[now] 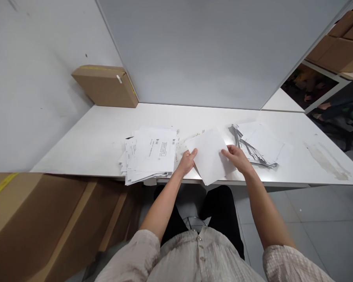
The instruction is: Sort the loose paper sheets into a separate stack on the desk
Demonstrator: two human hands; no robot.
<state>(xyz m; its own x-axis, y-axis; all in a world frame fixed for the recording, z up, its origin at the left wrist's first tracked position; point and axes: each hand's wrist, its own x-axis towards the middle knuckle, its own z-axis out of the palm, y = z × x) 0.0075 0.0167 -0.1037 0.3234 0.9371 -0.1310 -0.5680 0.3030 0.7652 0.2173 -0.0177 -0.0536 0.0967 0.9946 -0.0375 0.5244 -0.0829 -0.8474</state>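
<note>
Left fingers (193,153) and right fingers (225,153) pinch blank white paper (211,156), printed white-paper stack (153,152) left of them, white-paper pile (263,141) right

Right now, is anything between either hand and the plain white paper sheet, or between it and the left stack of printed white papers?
The left hand and right hand touch the sheet; the left hand stands partly between it and the stack.

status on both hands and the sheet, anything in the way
Left hand and right hand both holding a blank-faced white paper sheet. Stack of printed white paper left, untidy white paper pile right. Neither seems in the way.
</note>
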